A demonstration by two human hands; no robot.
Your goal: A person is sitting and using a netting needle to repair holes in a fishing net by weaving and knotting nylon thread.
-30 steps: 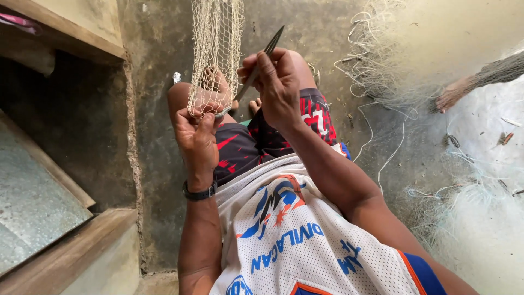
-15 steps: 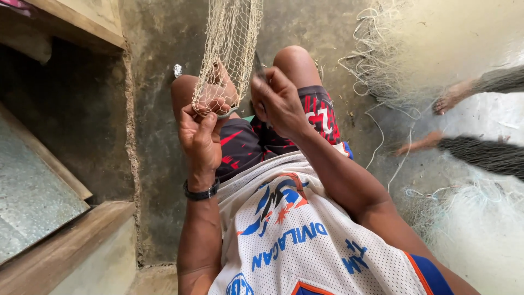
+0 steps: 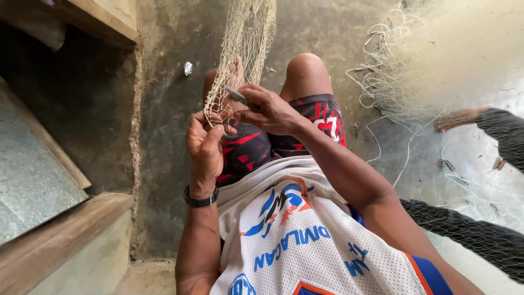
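A pale fishing net hangs down from the top of the view to my lap. My left hand grips the net's lower edge, with a black wristband below it. My right hand sits just to the right of the net, pinching a dark, thin netting needle that points left into the mesh. My knees and red-and-black shorts lie under both hands.
A heap of loose pale netting lies on the concrete floor at right. Another person's foot and dark-clad legs are at the right. A wooden bench edge and a metal sheet stand at left.
My right hand has come down from above the net to the mesh edge, and the needle now points left instead of up. The other person's legs have shifted.
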